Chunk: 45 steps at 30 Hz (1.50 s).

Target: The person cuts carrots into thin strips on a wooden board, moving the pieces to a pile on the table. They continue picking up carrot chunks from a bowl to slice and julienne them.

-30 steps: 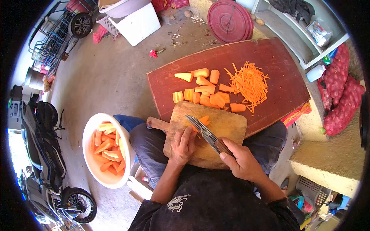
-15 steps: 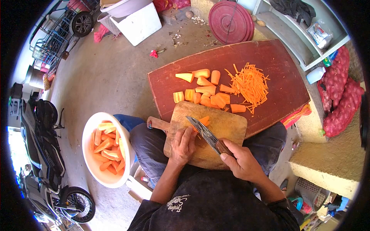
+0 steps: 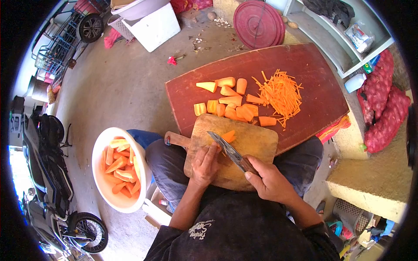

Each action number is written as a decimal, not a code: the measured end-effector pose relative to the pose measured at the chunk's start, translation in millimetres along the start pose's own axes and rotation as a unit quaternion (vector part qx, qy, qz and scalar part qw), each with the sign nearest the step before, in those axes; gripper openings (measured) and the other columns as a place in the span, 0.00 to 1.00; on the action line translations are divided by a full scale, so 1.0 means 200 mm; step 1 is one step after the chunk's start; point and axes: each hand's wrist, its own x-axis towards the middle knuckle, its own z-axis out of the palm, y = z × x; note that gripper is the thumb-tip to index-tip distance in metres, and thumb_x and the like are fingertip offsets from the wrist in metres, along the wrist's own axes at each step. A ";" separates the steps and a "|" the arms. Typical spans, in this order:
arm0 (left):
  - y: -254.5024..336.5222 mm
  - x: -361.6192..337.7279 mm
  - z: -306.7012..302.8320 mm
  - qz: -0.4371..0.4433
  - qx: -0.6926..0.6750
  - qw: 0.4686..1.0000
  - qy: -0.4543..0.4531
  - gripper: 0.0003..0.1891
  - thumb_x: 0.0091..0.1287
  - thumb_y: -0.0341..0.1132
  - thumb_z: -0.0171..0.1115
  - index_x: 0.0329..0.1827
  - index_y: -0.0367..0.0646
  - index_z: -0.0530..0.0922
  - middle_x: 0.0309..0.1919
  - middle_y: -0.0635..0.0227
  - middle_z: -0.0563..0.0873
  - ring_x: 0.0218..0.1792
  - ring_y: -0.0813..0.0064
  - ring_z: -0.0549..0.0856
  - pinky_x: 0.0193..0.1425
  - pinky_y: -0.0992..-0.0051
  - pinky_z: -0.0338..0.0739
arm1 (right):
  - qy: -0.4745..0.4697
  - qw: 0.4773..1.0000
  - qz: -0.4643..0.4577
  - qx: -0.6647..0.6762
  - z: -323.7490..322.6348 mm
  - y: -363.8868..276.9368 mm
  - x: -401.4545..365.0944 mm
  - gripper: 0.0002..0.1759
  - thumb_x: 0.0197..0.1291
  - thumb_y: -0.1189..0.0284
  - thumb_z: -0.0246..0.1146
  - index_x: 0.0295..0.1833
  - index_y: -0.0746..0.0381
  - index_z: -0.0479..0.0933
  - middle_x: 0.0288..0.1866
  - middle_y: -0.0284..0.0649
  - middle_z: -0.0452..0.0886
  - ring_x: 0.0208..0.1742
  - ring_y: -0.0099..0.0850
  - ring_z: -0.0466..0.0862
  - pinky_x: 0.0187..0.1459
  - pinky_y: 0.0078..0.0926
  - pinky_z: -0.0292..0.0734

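My right hand (image 3: 271,180) is closed around the wooden handle of a knife (image 3: 233,152). The blade slants up and left across a wooden cutting board (image 3: 257,135) on my lap. Fingers of my left hand (image 3: 203,165) are bent and pressed on a piece of carrot, mostly hidden under them beside the blade. Cut carrot slices (image 3: 228,136) lie just beyond the knife. Past the board, several peeled carrot chunks (image 3: 230,100) and a heap of carrot sticks (image 3: 281,96) rest on a dark red tabletop (image 3: 313,69).
A white tub (image 3: 96,167) of peeled carrots stands on the floor left of my knee. Farther left is a motorcycle (image 3: 52,187). Red net sacks of onions (image 3: 387,117) and a grey shelf (image 3: 322,37) are on the right. A round red lid (image 3: 260,24) leans behind the table.
The whole view has shifted slightly. The knife and both hands keep nearly the same places on the board, with the blade a little farther left over the slices.
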 end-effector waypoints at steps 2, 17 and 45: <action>0.00 0.01 0.00 0.013 0.004 1.000 0.008 0.21 0.65 0.19 0.79 0.62 0.37 0.90 0.39 0.57 0.90 0.35 0.60 0.92 0.37 0.66 0.86 | 0.006 1.000 -0.024 -0.002 0.02 0.01 0.01 0.27 0.82 0.67 0.62 0.76 0.74 0.72 0.56 0.69 0.87 0.59 0.67 0.89 0.61 0.53 0.84; 0.02 0.01 -0.02 -0.106 -0.037 0.994 -0.012 0.15 0.68 0.21 0.77 0.57 0.37 0.87 0.42 0.54 0.91 0.41 0.51 0.91 0.46 0.62 0.87 | -0.001 1.000 -0.015 0.014 0.10 0.14 0.03 0.30 0.82 0.63 0.63 0.77 0.73 0.73 0.52 0.67 0.89 0.55 0.64 0.90 0.57 0.54 0.85; 0.06 0.03 -0.09 -0.189 -0.065 0.975 -0.098 0.23 0.62 0.25 0.85 0.61 0.35 0.88 0.53 0.53 0.92 0.54 0.56 0.93 0.59 0.65 0.87 | 0.040 0.997 0.009 0.059 -0.01 0.19 -0.16 0.26 0.79 0.65 0.67 0.74 0.69 0.76 0.51 0.61 0.89 0.52 0.58 0.92 0.53 0.45 0.85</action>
